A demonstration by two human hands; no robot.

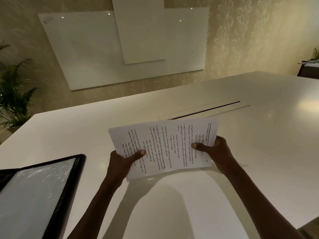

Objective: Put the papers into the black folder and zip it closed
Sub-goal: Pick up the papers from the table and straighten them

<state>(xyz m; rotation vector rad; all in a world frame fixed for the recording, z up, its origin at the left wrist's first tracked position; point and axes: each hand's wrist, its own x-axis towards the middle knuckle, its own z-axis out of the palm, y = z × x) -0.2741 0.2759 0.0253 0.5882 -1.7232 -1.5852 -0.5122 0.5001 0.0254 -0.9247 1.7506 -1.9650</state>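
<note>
Black folder (34, 195) open, lower left | left hand (120, 163), right hand (217, 152): each grip pinches papers (164, 147)

Papers (165, 145): matt white sheets, printed. Folder (76, 171): black edging, glossy clear plastic sleeve inside. Table (259, 135): smooth, glossy, cream. Wall boards (82, 49) were glossy white.
</note>
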